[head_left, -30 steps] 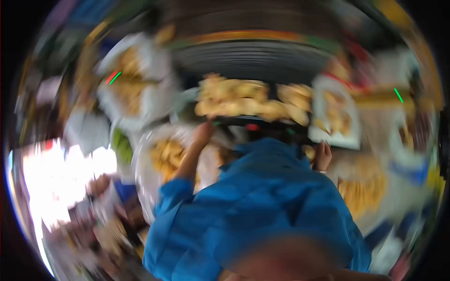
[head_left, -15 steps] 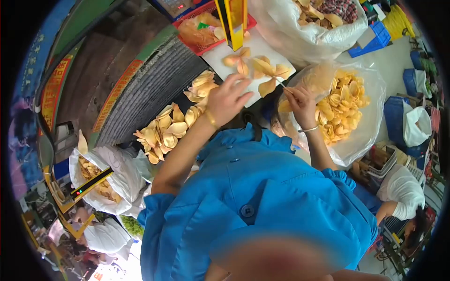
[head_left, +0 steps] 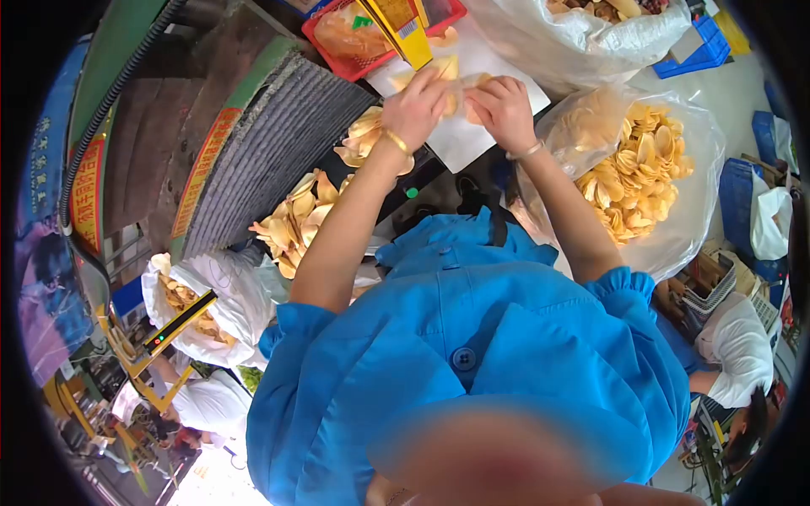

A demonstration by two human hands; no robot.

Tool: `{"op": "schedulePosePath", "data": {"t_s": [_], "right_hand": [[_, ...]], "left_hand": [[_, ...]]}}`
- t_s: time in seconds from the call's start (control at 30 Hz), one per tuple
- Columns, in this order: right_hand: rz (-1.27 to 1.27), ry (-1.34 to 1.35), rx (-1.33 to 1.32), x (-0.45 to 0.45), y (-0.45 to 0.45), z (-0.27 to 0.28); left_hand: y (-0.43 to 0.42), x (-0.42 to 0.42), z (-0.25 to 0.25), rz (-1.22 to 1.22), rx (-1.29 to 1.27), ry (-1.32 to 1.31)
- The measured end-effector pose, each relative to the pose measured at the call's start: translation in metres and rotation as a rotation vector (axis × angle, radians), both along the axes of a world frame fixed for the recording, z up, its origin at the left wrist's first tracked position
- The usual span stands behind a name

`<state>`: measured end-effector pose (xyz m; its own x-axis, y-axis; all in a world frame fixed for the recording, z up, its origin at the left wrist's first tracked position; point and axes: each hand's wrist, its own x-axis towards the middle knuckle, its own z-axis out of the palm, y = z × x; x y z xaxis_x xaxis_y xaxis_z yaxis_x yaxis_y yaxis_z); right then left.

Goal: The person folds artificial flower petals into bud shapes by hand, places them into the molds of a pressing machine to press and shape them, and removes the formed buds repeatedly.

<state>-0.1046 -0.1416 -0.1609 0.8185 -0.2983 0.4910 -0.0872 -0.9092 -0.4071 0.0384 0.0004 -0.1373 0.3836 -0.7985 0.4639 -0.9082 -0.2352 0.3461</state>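
My left hand (head_left: 416, 110), with a yellow bracelet at its wrist, has its fingers closed on a pale yellow petal-shaped piece (head_left: 445, 69) over a white board (head_left: 468, 145). Just right of it, my right hand (head_left: 502, 114) pinches another thin tan petal piece (head_left: 474, 111). The two hands are close together, and the fingers partly hide the pieces between them. More petal pieces (head_left: 295, 221) lie in loose groups on a dark surface to the left of my left forearm.
A clear bag (head_left: 704, 190) of yellow petal pieces stands right; a white sack (head_left: 582, 46) is above it. A red basket (head_left: 337, 61) and yellow post (head_left: 396, 29) are behind the board. Ribbed dark machine (head_left: 270, 160) at left. Co-workers in white (head_left: 211, 405) (head_left: 738, 341) sit lower left and right.
The view has steadied and shifted slightly. My right hand has moved up and left from beside the bag to the board, near my left hand, which has moved up from its spread pose and closed its fingers.
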Motion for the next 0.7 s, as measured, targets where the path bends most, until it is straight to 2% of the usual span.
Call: {"op": "schedulePosePath", "data": {"t_s": [0.07, 0.1, 0.17, 0.2, 0.27, 0.33, 0.37, 0.4, 0.43, 0.47, 0.5, 0.53, 0.57, 0.6, 0.67, 0.7], "right_hand": [[-0.059, 0.024, 0.033, 0.013, -0.013, -0.038], [-0.083, 0.023, 0.039, 0.024, -0.024, -0.043], [-0.115, 0.059, -0.033, 0.014, -0.021, -0.022], [-0.082, 0.093, -0.043, 0.009, -0.021, -0.013], [0.054, 0.19, -0.023, 0.006, -0.035, -0.057], [0.161, 0.282, 0.508, 0.007, -0.026, -0.012], [0.035, 0.1, 0.225, -0.005, -0.02, -0.015], [0.056, 0.014, 0.163, -0.016, -0.026, -0.016], [0.027, 0.022, 0.168, -0.019, -0.022, -0.002], [0.066, -0.005, 0.195, -0.027, -0.017, 0.006], [0.092, -0.022, 0.218, -0.03, -0.011, 0.013], [0.132, -0.019, 0.211, -0.027, -0.003, 0.017], [0.23, 0.055, 0.294, -0.025, 0.007, 0.018], [0.327, 0.139, 0.368, -0.019, 0.019, 0.023], [0.498, 0.128, 0.388, 0.009, 0.058, 0.035], [0.528, 0.13, 0.371, 0.021, 0.077, 0.041]], "left_hand": [[-0.018, 0.022, -0.037, 0.053, 0.168, 0.058], [-0.028, 0.035, -0.04, 0.086, 0.239, 0.075], [-0.026, 0.036, -0.023, 0.151, 0.407, 0.291], [-0.025, 0.034, -0.025, 0.139, 0.375, 0.457], [-0.003, 0.027, -0.064, 0.003, 0.138, 0.43], [0.036, -0.001, 0.012, 0.2, -0.161, 0.171], [0.071, -0.009, 0.056, 0.267, -0.24, 0.156], [0.107, -0.017, 0.089, 0.311, -0.326, 0.154], [0.151, -0.021, 0.085, 0.459, -0.409, 0.142], [0.21, -0.023, 0.084, 0.524, -0.307, 0.157], [0.254, -0.03, 0.086, 0.834, -0.35, 0.364], [0.296, -0.027, 0.085, 1.031, -0.304, 0.122], [0.342, -0.026, 0.078, 1.259, -0.204, 0.234], [0.395, -0.02, 0.053, 1.365, -0.15, 0.244], [0.487, -0.002, -0.008, 1.407, 0.023, 0.088], [0.53, 0.012, -0.047, 1.436, 0.005, 0.092]]}}
